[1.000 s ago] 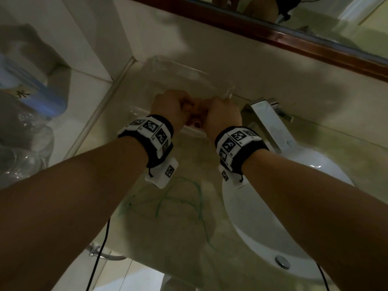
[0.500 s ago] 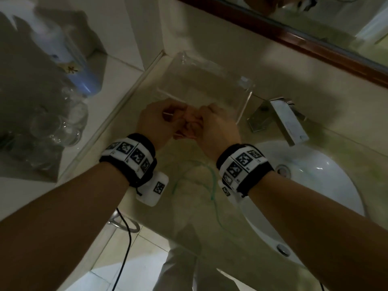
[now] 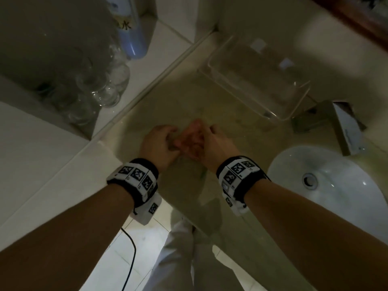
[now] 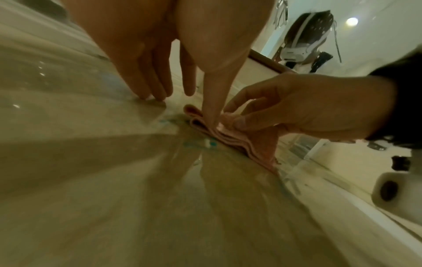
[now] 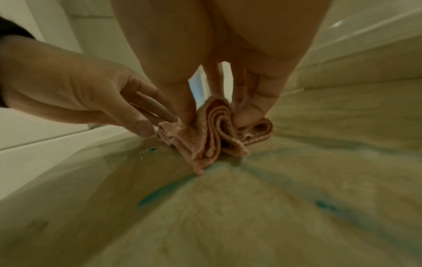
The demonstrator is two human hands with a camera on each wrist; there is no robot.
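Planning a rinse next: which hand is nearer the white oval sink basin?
Right. The right hand pinches the folded pink cloth on the side facing the white oval sink basin; the left hand pinches its far side.

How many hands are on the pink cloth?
2. The left hand pinches the cloth at its left corner; the right hand grips its folded right side. Both are over the counter, in front of the clear tray.

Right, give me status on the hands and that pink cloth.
Left hand pinching edge of pink cloth. Right hand pinching its folds. Cloth bunched, touching counter by teal streaks. Clear tray behind, apart; nothing in the way.
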